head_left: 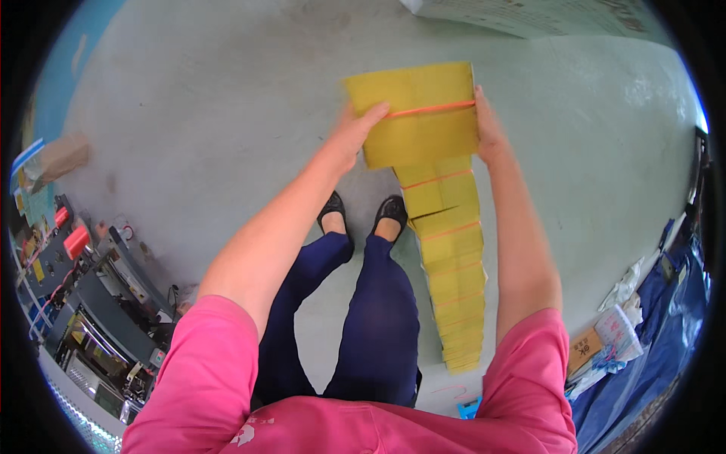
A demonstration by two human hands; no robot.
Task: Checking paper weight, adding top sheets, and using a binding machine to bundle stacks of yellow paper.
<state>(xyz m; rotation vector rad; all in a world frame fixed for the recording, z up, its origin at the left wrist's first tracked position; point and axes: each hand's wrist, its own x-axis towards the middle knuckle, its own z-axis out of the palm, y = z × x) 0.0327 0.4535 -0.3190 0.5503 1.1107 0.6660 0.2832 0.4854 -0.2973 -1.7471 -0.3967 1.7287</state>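
Both of my arms reach out over the floor, and between them is a bundle of yellow card sheets (423,140) with an orange band round its middle. My left hand (357,130) grips its left edge, thumb on top near the band and fingers hidden beneath. Against the right edge my right hand (488,125) is pressed, its fingers mostly behind the bundle. Below it, a long row of similar banded yellow bundles (454,280) runs back toward me, beside my right leg. Whether the held bundle touches the row's far end I cannot tell.
A dark machine with red knobs (94,295) stands at the left. Near it lies a brown cardboard piece (64,160). A large pale printed sheet or box (544,19) is at the far right. Blue sheeting (658,348) and a small brown carton (584,349) are on the right.
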